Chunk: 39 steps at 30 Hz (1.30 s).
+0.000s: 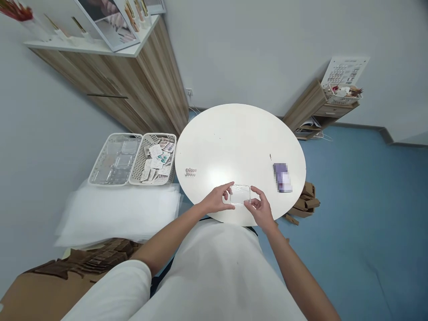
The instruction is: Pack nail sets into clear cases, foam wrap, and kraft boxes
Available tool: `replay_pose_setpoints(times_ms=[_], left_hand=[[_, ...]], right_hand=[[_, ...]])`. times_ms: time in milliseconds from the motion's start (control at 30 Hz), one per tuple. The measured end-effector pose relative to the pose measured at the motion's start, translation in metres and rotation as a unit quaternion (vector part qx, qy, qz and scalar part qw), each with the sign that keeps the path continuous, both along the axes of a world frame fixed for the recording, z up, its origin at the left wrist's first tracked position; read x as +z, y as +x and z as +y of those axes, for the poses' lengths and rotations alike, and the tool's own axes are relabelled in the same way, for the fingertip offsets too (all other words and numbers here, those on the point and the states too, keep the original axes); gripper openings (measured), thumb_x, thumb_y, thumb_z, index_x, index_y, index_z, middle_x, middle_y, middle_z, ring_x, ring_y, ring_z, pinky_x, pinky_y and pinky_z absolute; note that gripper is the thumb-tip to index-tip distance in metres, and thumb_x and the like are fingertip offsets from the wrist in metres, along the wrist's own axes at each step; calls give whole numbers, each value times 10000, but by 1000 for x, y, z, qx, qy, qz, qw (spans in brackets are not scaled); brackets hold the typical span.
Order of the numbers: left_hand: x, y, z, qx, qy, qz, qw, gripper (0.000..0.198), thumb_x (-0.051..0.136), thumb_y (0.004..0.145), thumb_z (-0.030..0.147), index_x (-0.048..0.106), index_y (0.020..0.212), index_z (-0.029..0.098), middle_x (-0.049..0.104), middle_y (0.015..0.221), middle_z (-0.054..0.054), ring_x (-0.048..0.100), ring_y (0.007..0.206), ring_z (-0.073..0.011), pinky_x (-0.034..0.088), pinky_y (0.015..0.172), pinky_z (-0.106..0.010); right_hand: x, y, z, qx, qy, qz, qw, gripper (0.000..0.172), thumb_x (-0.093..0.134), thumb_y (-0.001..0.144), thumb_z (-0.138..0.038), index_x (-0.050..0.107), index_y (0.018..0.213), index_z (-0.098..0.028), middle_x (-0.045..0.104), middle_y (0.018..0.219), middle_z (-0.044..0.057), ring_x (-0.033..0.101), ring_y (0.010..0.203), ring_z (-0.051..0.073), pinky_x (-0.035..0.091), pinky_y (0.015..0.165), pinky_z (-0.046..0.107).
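A clear plastic box [240,195] is held over the near edge of the round white table [234,133]. My left hand [219,198] grips its left side, thumb below and fingers above. On the opposite side my right hand [261,207] pinches the box at its right edge and lower corner. Whether anything lies inside the box I cannot make out. To the left on the tabletop sits a small cluster of shiny round pieces [190,172]. A purple and white item [282,178], blurred out, lies at the right, with a tiny dark object [270,156] above it.
Left of the table stand a white basket of clear boxes [115,159] and a basket of printed cards [157,159]. Translucent sheets [120,214] lie in front of them. Cardboard pieces [306,201] are on the floor at right. Wooden cabinets [160,84] line the wall.
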<state>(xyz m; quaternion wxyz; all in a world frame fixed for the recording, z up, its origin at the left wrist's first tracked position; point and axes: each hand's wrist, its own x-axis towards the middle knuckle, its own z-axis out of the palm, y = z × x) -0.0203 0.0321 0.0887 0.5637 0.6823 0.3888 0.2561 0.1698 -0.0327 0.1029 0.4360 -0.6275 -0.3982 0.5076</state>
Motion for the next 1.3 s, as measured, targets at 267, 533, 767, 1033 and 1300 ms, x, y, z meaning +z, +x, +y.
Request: replay_pose_setpoints(times_ms=[267,533,767,1033,1300], left_hand=[[9,-7,7,-28,-21,-28,999,787,753,520,241,445,1244,250,544,815,-1,500,655,-107,445,689,-265],[2,-2,5,-28,-67,-50,996,875,745,562,252,313,1323,263,516,941,-33,512,675,-91,449,719,-290],[7,-8,9,-31,-11,-13,999,797,737,571,269,378,1283,252,534,869,-13,486,667,-98,440,701,-270],[8,-20,9,-48,5,-9,999,794,736,575,272,367,1277,246,525,883,-6,467,659,-83,434,694,-267],[6,-22,5,-33,-19,-39,998,796,753,551,273,390,1258,229,512,907,-17,495,671,-84,444,696,-277]], right_hand=[[18,5,4,117,57,-42,991,660,714,569,-287,465,1178,-334,287,1405,57,567,852,172,463,791,386],[14,10,9,130,81,-80,985,538,681,608,-234,520,1117,-302,378,1343,62,563,859,185,449,804,405],[16,11,17,162,125,-154,967,561,692,601,-250,507,1127,-315,432,1303,64,561,651,136,483,721,396],[11,7,18,203,181,-236,933,528,677,627,-302,483,1117,-279,448,1283,88,565,582,108,519,670,375],[10,0,17,174,220,-191,941,512,696,603,-311,513,1074,-231,493,1227,125,537,1013,257,503,732,383]])
